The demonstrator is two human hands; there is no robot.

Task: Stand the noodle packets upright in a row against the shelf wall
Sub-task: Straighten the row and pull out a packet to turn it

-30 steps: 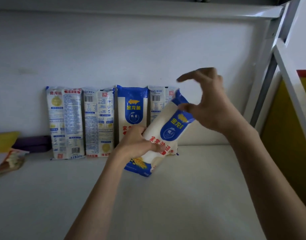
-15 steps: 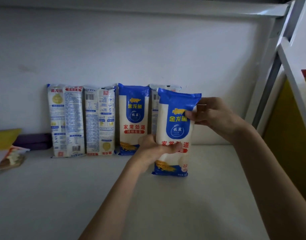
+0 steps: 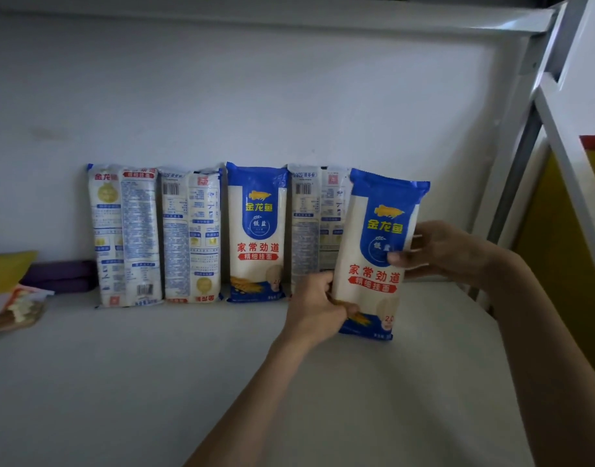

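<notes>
Several blue-and-white noodle packets [image 3: 257,232] stand upright in a row against the white shelf wall [image 3: 289,96]. One more noodle packet [image 3: 378,230] is held nearly upright, front label facing me, just in front of the row's right end and partly covering the rightmost standing packet [image 3: 314,224]. My left hand [image 3: 314,310] grips its lower left edge. My right hand [image 3: 434,249] pinches its right edge at mid height. Its bottom rests on or just above the shelf board.
The white shelf board [image 3: 154,382] stretches toward me. At the far left lie a yellow bag [image 3: 6,269], a purple item [image 3: 62,276] and a snack packet [image 3: 18,306]. White metal shelf posts [image 3: 525,156] and a yellow panel [image 3: 558,247] stand at the right.
The held packet went from tilted to nearly upright and shifted rightward toward the wall. My right hand closed onto its right edge; my left hand stayed on its lower part.
</notes>
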